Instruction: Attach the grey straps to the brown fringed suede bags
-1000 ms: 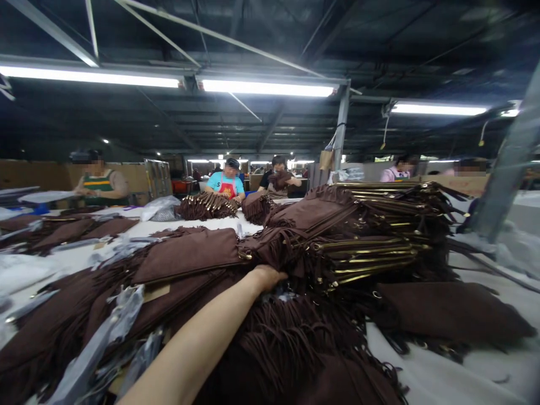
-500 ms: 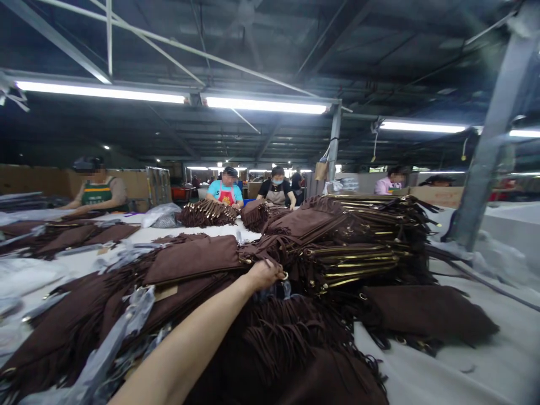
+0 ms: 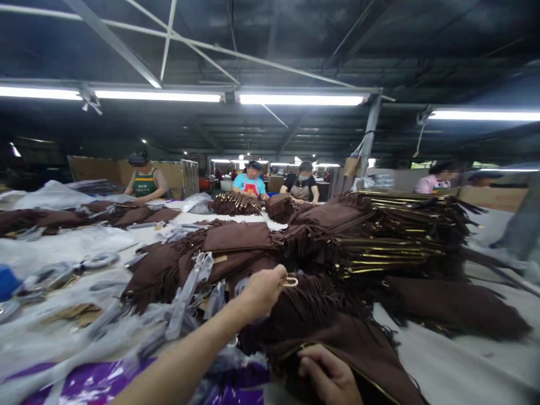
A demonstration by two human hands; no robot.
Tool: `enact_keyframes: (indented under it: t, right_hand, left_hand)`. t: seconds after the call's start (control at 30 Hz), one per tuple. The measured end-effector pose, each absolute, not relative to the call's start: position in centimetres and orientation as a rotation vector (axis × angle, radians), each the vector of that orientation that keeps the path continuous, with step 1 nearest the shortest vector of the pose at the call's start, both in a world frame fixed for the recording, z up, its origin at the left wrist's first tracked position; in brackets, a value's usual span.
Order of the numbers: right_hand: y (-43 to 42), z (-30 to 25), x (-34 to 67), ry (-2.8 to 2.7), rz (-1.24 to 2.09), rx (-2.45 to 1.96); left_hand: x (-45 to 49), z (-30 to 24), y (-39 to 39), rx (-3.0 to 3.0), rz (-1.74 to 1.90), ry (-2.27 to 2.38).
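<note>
My left hand (image 3: 262, 292) is closed, with a gold metal clasp (image 3: 290, 280) jutting from its fingertips. What the clasp is fixed to is hidden by the hand. Below and to the right, my right hand (image 3: 327, 374) has its fingers pinched at the gold-zipped edge of a dark brown fringed bag (image 3: 350, 337). Whether it grips the zipper pull or the fabric edge I cannot make out. The bag's long fringe (image 3: 314, 298) spreads up toward my left hand. Plastic-wrapped straps (image 3: 189, 292) lie left of my left forearm.
Stacked brown bags with gold zippers (image 3: 392, 247) rise behind my hands. Another bag (image 3: 455, 306) lies at right on the white table (image 3: 439, 360). Purple plastic packaging (image 3: 97, 382) and clear wrapping cover the left side. Several co-workers stand across the tables; one wears a blue shirt (image 3: 240, 181).
The view has swung left, bringing the purple packaging into sight. My left hand has drawn nearer with the clasp. My right hand has come into view at the bag's zipped edge.
</note>
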State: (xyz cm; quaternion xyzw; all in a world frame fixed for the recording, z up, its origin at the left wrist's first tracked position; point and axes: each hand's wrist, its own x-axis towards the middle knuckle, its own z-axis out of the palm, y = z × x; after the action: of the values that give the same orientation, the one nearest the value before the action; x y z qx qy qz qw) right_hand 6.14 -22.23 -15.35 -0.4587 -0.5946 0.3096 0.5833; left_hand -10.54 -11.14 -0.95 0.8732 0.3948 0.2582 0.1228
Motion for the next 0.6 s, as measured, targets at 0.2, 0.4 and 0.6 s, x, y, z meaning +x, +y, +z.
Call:
enact_keyframes:
  t: [0.2,0.4,0.6]
  right_hand:
    - [-21.9,-15.2,5.9,-1.19,0.97,-1.039]
    - [-21.7,-14.4,5.2,-1.196,0.965,-1.056]
    - [-22.1,-12.0,3.7,-1.283,0.741,-1.154]
  left_hand:
    - [-8.6,-7.7,-14.3,2.883,0.628,1.105]
    - [-11.0,-7.9,-13.6,2.79,0.877,1.076]
    - [-11.8,-8.3,-12.9,2.474,1.185,1.105]
